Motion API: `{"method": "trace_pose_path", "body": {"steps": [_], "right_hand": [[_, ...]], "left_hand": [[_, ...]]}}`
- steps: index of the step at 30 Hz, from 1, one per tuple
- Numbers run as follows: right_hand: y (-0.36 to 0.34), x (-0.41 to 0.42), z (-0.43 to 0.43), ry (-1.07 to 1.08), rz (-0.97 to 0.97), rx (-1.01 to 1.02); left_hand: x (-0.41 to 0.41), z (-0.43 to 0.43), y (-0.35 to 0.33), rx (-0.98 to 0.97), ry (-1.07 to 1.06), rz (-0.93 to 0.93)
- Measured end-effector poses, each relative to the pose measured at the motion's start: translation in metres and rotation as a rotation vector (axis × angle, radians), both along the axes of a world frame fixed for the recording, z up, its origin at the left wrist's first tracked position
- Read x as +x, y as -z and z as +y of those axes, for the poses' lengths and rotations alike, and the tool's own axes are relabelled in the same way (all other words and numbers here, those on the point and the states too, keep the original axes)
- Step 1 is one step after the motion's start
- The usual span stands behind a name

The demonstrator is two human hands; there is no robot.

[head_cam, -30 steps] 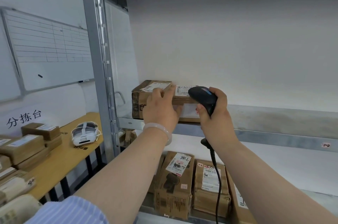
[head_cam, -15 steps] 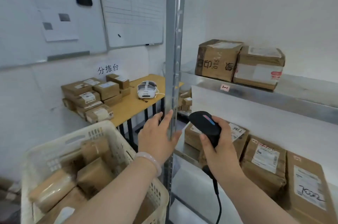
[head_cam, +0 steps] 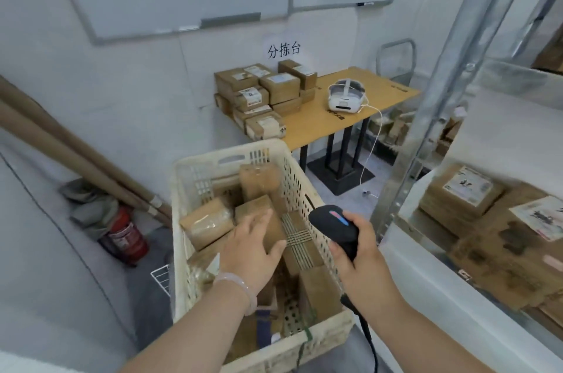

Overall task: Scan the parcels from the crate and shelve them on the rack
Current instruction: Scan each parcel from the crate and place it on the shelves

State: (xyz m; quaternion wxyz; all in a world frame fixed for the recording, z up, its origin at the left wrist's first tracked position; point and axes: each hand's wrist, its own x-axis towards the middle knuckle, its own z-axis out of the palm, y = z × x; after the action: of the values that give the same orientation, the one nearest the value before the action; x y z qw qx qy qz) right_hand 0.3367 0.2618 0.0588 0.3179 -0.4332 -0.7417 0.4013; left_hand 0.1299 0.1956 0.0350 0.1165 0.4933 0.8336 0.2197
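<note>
**A:** Where are the hands?

**B:** Both are at lower centre. The left hand (head_cam: 253,247) hovers over the cream crate (head_cam: 225,156). Its fingers are straight and spread wide, the thumb out to the right, above a brown parcel (head_cam: 254,209) near the crate's middle. Whether the fingertips touch the top cannot be told. A pale bracelet (head_cam: 240,281) circles the wrist.

**A:** And the other?

**B:** The right hand (head_cam: 362,260) curls its fingers round the handle of a black scanner (head_cam: 332,225). The scanner's head sits above the crate's right rim. Its cable (head_cam: 370,339) runs off the bottom edge of the frame.

**A:** How crowded is the crate?

**B:** Brown boxes lie tilted against each other. 1 upright box (head_cam: 259,181) stands by the far wall, and 1 leaning box (head_cam: 207,222) is just beside the left wall. A patch of perforated floor shows near the front wall.

**A:** What hems the crate in?

**B:** On the right, the rack (head_cam: 426,117) has a grey post that rises diagonally just beside the crate's far right corner. Blurred shelved parcels (head_cam: 475,199) fill the lower right. On the left, a white wire basket (head_cam: 161,278) sits just beside the crate wall. Further left are a red fire extinguisher (head_cam: 128,238) and cardboard tubes (head_cam: 61,147) leaning on the wall.

**A:** Is there any open floor?

**B:** Yes, a strip at centre, between the crate's far rim and the black legs of the wooden table (head_cam: 316,129).

**A:** What is on the table?

**B:** A stack of boxes (head_cam: 262,95) at its left end, against the wall. A white headset (head_cam: 345,97) sits near the right edge.
</note>
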Motion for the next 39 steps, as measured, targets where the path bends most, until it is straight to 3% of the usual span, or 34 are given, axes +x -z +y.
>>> {"method": "trace_pose_path", "body": {"steps": [13,21,31,34,39], "right_hand": [[0.025,-0.178,0.045,-0.101,-0.070,-0.056],[0.053,-0.248,0.071,-0.133,-0.122,-0.121],[0.084,-0.295,0.087,-0.067,-0.165,-0.222],[0.095,-0.303,0.087,-0.070,-0.182,-0.275],[0.097,-0.303,0.082,-0.030,-0.133,-0.349]], "left_hand": [[-0.155,0.025,0.046,-0.107,-0.301,-0.250],[-0.198,0.051,0.080,-0.278,-0.204,-0.195],[-0.214,0.060,0.091,-0.328,-0.206,-0.067],[-0.213,0.058,0.092,-0.293,-0.191,-0.018],[-0.205,0.054,0.094,-0.147,-0.118,-0.093]]}}
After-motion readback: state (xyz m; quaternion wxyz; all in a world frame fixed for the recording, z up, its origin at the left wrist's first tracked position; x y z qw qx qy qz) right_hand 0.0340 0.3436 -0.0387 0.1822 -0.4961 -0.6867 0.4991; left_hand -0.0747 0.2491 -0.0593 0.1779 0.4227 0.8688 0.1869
